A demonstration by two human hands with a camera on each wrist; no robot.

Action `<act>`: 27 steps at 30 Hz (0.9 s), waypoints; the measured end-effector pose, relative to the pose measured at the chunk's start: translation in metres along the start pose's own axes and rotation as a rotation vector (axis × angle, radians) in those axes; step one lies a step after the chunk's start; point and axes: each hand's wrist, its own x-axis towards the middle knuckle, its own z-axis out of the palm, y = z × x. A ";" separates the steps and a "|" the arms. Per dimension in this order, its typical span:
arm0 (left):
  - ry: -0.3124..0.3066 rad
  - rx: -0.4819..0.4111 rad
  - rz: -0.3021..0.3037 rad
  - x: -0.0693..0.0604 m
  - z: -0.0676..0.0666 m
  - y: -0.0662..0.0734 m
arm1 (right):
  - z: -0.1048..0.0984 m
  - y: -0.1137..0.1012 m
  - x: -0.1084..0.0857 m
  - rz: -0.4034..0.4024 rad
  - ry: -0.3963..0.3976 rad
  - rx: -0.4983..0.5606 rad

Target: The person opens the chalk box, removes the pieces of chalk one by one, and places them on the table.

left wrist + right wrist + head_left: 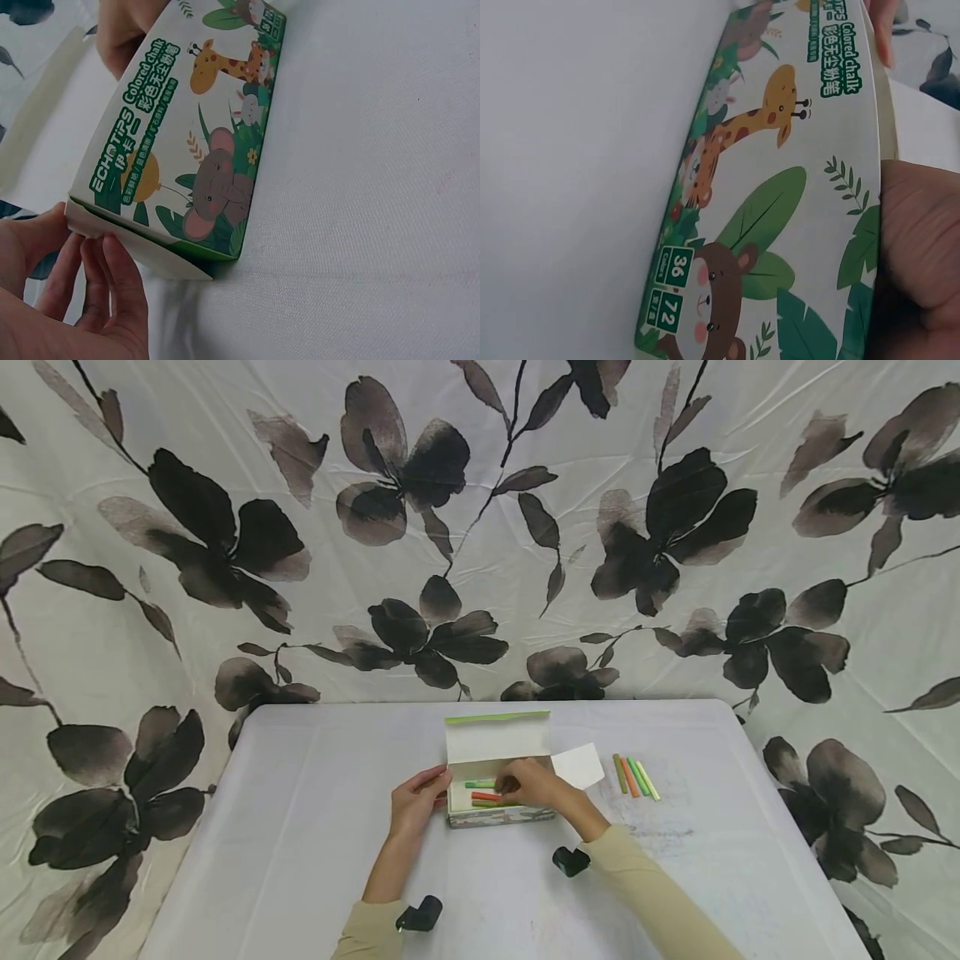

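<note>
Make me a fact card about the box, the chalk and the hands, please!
Box: lid up, giraffe printed on front
Chalk inside: green, red and olive sticks showing
Chalk outside: four sticks on the table, right of the box
Left hand: holds the box's left end
Right hand: reaching inside the box; grip unclear

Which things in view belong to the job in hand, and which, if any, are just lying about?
Job:
chalk box, gripped by the left hand
chalks in the box, at the right hand
probably four loose chalks

Just surroundings:
white table
floral cloth
</note>
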 end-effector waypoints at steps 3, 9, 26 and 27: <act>0.006 0.003 0.002 0.000 0.001 0.001 | 0.000 0.002 0.004 0.006 -0.027 -0.001; 0.012 0.004 0.003 0.000 0.004 0.001 | 0.000 0.015 0.011 -0.043 -0.059 0.018; -0.006 -0.008 0.016 0.002 0.004 0.000 | -0.020 0.006 -0.005 -0.119 -0.013 0.010; -0.005 -0.008 0.015 0.002 0.005 0.000 | -0.023 0.006 -0.006 -0.123 -0.006 0.024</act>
